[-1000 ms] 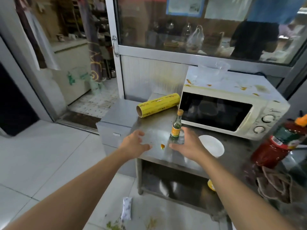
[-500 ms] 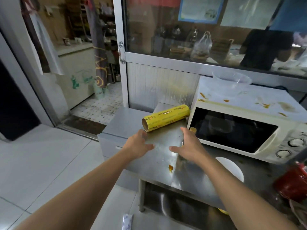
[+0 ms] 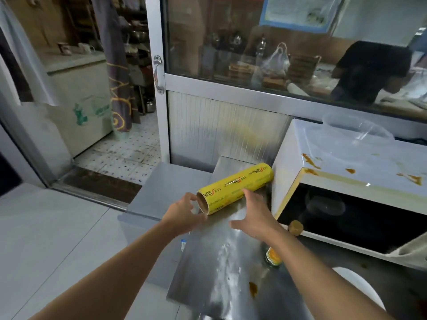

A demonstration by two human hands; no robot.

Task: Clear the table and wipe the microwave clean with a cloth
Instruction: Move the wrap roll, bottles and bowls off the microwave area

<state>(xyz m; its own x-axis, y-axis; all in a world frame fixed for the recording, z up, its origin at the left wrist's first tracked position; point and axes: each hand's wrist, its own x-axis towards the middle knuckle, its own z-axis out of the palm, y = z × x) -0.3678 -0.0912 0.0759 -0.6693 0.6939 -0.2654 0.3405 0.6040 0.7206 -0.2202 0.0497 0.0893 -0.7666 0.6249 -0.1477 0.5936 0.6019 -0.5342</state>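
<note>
A yellow roll of cling film (image 3: pixel 235 187) lies on the steel table (image 3: pixel 215 262), against the left side of a white microwave (image 3: pixel 346 181) stained with brown sauce. My left hand (image 3: pixel 182 212) is at the roll's open near end, fingers spread and loosely curved, just touching it. My right hand (image 3: pixel 253 213) reaches the roll's near side with straight fingers, fingertips on it. A small glass bottle with a cork (image 3: pixel 294 227) stands behind my right forearm, partly hidden.
A clear plastic bowl (image 3: pixel 355 135) sits on top of the microwave. A white plate (image 3: pixel 360 287) lies at the table's right. A brown sauce spot (image 3: pixel 253 288) marks the tabletop. A lower steel cabinet (image 3: pixel 171 188) adjoins on the left; a glass partition rises behind.
I have stepped closer and both hands have moved forward from the table's front to the yellow roll. The bottle is now behind my right forearm.
</note>
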